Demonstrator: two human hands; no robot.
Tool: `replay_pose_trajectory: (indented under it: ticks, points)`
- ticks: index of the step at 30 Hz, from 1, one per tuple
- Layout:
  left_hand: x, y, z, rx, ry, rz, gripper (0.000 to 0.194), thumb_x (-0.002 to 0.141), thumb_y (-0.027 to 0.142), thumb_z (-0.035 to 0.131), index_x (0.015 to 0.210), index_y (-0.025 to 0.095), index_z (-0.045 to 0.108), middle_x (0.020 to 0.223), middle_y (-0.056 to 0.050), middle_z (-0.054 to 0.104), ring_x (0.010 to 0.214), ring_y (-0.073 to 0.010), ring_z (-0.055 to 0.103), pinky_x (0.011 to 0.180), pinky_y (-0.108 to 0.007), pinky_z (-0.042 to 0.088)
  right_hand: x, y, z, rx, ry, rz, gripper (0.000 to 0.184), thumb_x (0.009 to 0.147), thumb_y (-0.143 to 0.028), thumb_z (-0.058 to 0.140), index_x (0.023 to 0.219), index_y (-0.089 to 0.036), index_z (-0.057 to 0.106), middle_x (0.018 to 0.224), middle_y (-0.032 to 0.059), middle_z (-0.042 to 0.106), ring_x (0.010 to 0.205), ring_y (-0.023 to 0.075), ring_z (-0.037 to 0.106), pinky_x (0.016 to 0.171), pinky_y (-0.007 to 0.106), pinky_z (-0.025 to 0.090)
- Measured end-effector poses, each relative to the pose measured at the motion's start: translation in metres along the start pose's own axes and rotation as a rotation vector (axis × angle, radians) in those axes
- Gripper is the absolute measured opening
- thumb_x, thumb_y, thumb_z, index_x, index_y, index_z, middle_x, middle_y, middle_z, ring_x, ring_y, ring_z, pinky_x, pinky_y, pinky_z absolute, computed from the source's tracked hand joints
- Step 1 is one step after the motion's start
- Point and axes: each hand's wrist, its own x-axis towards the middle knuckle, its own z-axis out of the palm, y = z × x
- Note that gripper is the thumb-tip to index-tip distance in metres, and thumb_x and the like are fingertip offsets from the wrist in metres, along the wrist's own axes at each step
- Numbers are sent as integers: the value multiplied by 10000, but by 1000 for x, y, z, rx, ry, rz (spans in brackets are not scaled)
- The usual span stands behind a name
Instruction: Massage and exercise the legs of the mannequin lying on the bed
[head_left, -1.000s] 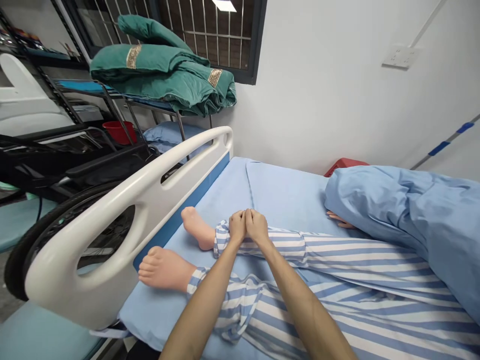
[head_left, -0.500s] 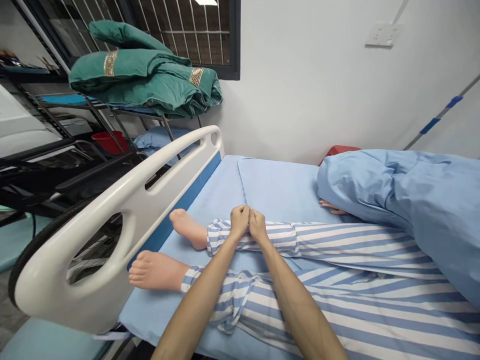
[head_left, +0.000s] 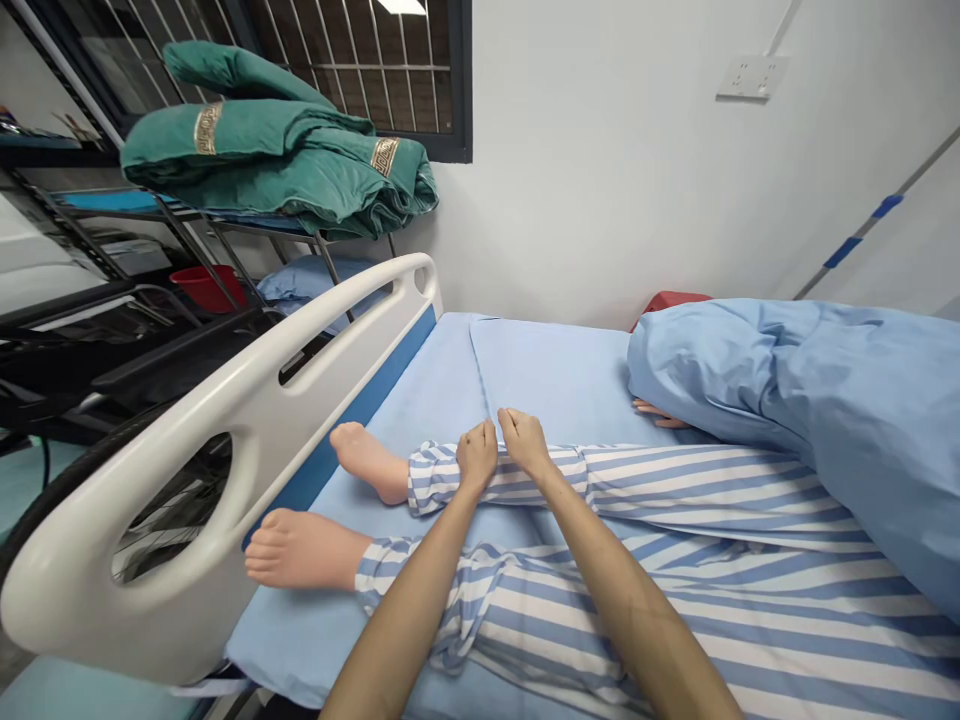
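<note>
The left hand (head_left: 477,455) and right hand (head_left: 525,443) reach forward side by side on bare forearms, fingers curled down. Half a second ago they were pressed together at the fingertips; now they have parted, with a narrow gap between them. The left hand sits on the cuff (head_left: 442,478) of the striped pyjama trousers (head_left: 712,500), and the right rests on the same trouser leg just beyond it. Whether either hand is gripping the cloth cannot be told.

The trousers are on a lying figure, whose legs stretch across a hospital bed's blue sheet (head_left: 540,375). A white bed rail (head_left: 67,590) stands close beside the legs, and a blue quilt (head_left: 810,420) covers the figure's upper part. Two bare feet (head_left: 367,462) poke out from the cuffs near the rail, one above the other. The figure's fingers (head_left: 658,413) show at the quilt's edge.
</note>
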Motion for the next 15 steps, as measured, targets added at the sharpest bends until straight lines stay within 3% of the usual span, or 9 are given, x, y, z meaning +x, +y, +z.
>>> replay_pose_trajectory:
  ticks: [5,10,15]
  points:
    - [-2,6,-3,-17,4,8,407,972,299,297,652,195,526,708,-87,626,716,-187,562,733,-307,383,-11,17,12,1,20,77,412,965,-314,347,589,-216,485,602,8,566,593,143,447,592,262,255]
    - [6,26,1,-173,19,10,428,981,278,256,600,210,436,624,-48,563,660,-161,537,713,-282,382,-7,21,12,183,80,123,427,958,-354,316,561,-224,406,548,-18,475,567,139,412,586,258,272]
    - [3,38,19,-95,54,-7,434,998,298,244,690,193,531,710,-67,622,685,-165,555,692,-280,371,-5,27,12,384,173,179,420,937,-389,332,549,-228,354,520,-34,424,555,131,403,567,249,298]
